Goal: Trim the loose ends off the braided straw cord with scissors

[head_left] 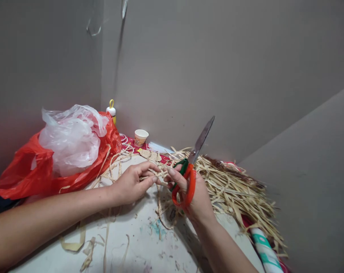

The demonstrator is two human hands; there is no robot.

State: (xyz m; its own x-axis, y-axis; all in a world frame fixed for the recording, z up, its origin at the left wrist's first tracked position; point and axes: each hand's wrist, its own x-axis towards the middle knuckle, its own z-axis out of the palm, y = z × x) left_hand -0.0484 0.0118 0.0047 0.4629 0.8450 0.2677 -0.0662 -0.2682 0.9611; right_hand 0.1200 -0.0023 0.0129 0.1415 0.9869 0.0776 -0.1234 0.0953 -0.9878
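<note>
My right hand is wrapped around a pair of scissors with one orange and one green handle. Their blades are together and point up and away from me. Facing it, my left hand has its thumb and fingers closed on a thin straw cord, which hangs in a loop below the fingers. The fingertips of both hands nearly meet around this cord, and the exact grip is partly hidden. More pale cord trails behind my left hand toward the bags.
A red plastic bag with a clear bag on it lies left. Behind stand a paper cup and a yellow-topped bottle. Dry straw covers the right side, beside a green-and-white roll. Scraps litter the white table.
</note>
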